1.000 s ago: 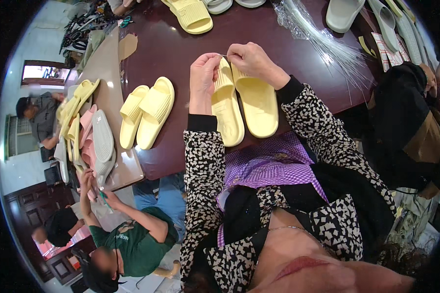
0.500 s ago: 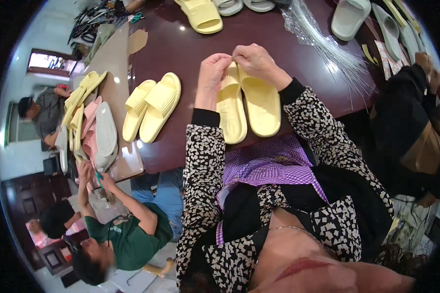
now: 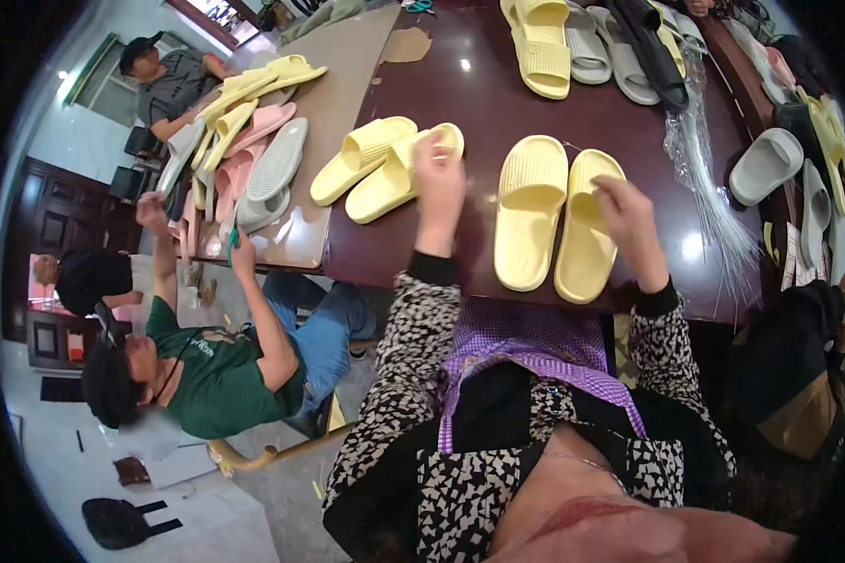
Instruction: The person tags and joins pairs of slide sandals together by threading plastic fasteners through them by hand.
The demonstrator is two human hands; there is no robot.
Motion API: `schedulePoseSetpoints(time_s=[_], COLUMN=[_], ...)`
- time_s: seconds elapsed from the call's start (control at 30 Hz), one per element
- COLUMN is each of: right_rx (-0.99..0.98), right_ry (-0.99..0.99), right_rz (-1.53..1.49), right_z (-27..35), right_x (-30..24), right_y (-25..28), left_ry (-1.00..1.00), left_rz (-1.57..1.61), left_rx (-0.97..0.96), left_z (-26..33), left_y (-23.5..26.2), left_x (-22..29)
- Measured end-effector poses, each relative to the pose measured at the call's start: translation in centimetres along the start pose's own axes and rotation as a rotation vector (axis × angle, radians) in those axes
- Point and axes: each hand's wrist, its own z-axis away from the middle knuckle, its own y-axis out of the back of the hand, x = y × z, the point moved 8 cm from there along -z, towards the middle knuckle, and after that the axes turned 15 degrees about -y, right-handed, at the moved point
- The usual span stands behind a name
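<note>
A pair of yellow slippers lies in front of me, toes away: the left slipper (image 3: 524, 258) and the right slipper (image 3: 582, 267) lie side by side. A thin strand seems to show between their toes. My right hand (image 3: 634, 230) is over the right slipper's outer edge, fingers loosely bent and apart, with nothing visible in them. Over to the left, my left hand (image 3: 438, 178) is raised in front of a second yellow pair (image 3: 376, 199), hiding part of it. Its fingers are smeared by motion, and I cannot make out whether they touch that pair or hold anything.
A bundle of clear plastic ties (image 3: 718, 220) lies to the right on the dark table (image 3: 422, 89). More slippers (image 3: 587, 47) stand at the back. Mixed slippers (image 3: 277, 155) are piled on the left, beside a person in green (image 3: 225, 375) holding green-handled scissors (image 3: 233, 246).
My hands, together at the slippers' toes before, have parted: the left has moved left toward the second pair, the right down to the right slipper's side. The view has shifted.
</note>
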Motion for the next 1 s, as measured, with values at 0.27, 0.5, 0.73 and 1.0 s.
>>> schedulePoseSetpoints(time_s=[0.27, 0.5, 0.73, 1.0], right_rx=[-0.102, -0.196, 0.047, 0.187], right_ry=[0.058, -0.123, -0.187, 0.025], right_rz=[0.272, 0.396, 0.299, 0.822], right_z=[0.1, -2.6, -2.3, -6.5], right_x=[-2.3, -3.3, 1.8, 0.2], right_y=[-4.1, -5.5, -1.4, 15.4], left_ry=[-0.139, -0.083, 0.070, 0.057], left_rz=[-0.842, -0.612, -0.417, -0.510], left_rx=[-0.254, -0.535, -0.517, -0.523], left_z=[-4.7, -6.8, -2.2, -0.6], left_y=[13.7, 11.7, -1.3, -3.0], left_x=[-10.8, -17.3, -4.6, -3.6])
